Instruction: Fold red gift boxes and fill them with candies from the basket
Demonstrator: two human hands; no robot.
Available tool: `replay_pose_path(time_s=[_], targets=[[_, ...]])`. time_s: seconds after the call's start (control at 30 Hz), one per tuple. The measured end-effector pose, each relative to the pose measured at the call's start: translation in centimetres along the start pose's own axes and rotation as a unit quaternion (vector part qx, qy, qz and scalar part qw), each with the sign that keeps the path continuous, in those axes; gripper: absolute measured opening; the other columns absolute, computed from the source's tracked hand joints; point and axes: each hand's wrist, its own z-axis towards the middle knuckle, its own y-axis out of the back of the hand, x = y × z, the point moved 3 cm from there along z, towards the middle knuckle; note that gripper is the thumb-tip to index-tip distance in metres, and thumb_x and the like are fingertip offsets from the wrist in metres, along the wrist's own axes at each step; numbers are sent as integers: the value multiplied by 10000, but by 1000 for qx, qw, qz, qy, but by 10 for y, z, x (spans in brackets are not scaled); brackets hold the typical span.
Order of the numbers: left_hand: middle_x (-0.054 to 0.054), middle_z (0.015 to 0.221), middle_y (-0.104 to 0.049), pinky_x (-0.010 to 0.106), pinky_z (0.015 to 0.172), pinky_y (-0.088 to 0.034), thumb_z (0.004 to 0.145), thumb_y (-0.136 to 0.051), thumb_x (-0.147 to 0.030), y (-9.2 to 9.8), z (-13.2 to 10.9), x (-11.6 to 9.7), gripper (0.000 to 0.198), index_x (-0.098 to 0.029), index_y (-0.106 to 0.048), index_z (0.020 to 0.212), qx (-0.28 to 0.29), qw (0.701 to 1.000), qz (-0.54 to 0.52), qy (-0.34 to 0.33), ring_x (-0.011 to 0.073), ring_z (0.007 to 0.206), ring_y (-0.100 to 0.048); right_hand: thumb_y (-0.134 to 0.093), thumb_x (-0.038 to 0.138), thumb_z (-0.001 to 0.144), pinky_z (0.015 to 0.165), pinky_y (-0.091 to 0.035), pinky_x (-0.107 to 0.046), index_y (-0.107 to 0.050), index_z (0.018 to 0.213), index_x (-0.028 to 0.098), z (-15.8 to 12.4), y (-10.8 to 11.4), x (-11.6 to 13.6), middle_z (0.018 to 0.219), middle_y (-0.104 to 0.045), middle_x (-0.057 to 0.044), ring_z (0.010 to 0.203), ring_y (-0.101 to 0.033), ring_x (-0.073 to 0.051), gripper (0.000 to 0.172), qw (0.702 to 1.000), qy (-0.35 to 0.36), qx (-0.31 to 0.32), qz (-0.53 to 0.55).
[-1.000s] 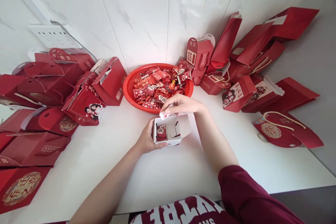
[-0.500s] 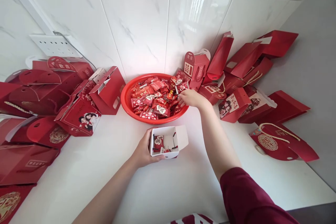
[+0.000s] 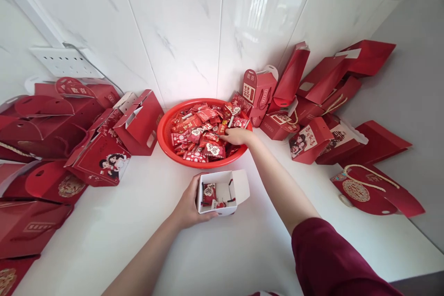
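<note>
My left hand (image 3: 189, 203) is wrapped around the left side of a small carton box (image 3: 227, 210), white inside. The box stands open at the top, its flap (image 3: 242, 187) folded out to the right. A few red-wrapped candies (image 3: 209, 191) lie inside it. My right hand (image 3: 237, 136) reaches over the right side of a red plastic basket (image 3: 164, 144) heaped with wrapped candies (image 3: 213, 149). Its fingers are drawn together against the pile, fingertips among the wrappers. Whatever they pinch is hidden.
Red gift boxes (image 3: 41, 118) crowd the left of the white table (image 3: 138, 222). More red boxes (image 3: 259, 90) stand behind and right of the basket, with a corded box (image 3: 373, 189) farther right. A tiled wall (image 3: 183, 32) with a power socket (image 3: 65, 61) rises behind.
My right hand has moved left and slightly down, from the basket's right rim further onto the candies. My left hand still holds the box, which sits slightly lower in view.
</note>
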Motion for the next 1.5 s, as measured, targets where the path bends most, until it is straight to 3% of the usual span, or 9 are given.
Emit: replay_pose_path(time_s=[0.13, 0.3, 0.5, 0.77, 1.1, 1.5], targets=[[139, 1332, -519, 476, 1013, -481, 653, -851, -349, 0, 0, 1, 902, -231, -327, 1378, 1, 1000, -5, 0, 334, 1219, -545, -636, 333, 888, 831, -498, -329, -701, 966, 124, -10, 2, -2, 1013, -740, -136, 927, -683, -264, 232, 992, 56, -8, 113], [145, 1324, -518, 480, 1004, -480, 651, -855, -353, 0, 0, 0, 901, -224, -335, 1376, -3, 1000, -2, -5, 337, 1209, -545, -621, 258, 862, 801, -517, -287, -674, 1047, 141, -19, 4, 5, 949, -729, -40, 851, -664, -166, 225, 946, 153, -26, 284], [143, 1327, -523, 490, 1002, -476, 655, -854, -338, -1, 0, 0, 891, -238, -347, 1381, -5, 1000, -5, -9, 341, 1206, -547, -675, 277, 789, 786, -516, -307, -673, 944, 146, -18, 1, -3, 891, -712, -46, 812, -648, -163, 203, 902, 155, -86, 395], [145, 1316, -534, 479, 984, -491, 650, -853, -344, -1, -1, -1, 898, -232, -343, 1381, -7, 1000, -2, -9, 340, 1192, -562, -720, 301, 749, 763, -517, -309, -677, 940, 145, -19, 4, -7, 823, -698, -33, 775, -646, -163, 250, 874, 146, -126, 447], [146, 1330, -519, 472, 996, -498, 663, -843, -376, -2, 0, -2, 894, -223, -328, 1376, -2, 1000, 8, -5, 339, 1225, -547, -755, 328, 727, 791, -535, -316, -679, 961, 155, -18, 4, -13, 828, -699, -32, 790, -651, -165, 301, 861, 131, -154, 467], [139, 1312, -547, 461, 980, -509, 633, -852, -374, -4, -2, 0, 912, -208, -347, 1374, -22, 999, 44, -19, 333, 1204, -567, -739, 279, 737, 777, -527, -305, -674, 1012, 138, -22, 6, -12, 797, -681, -19, 741, -633, -151, 315, 864, 126, -162, 459]])
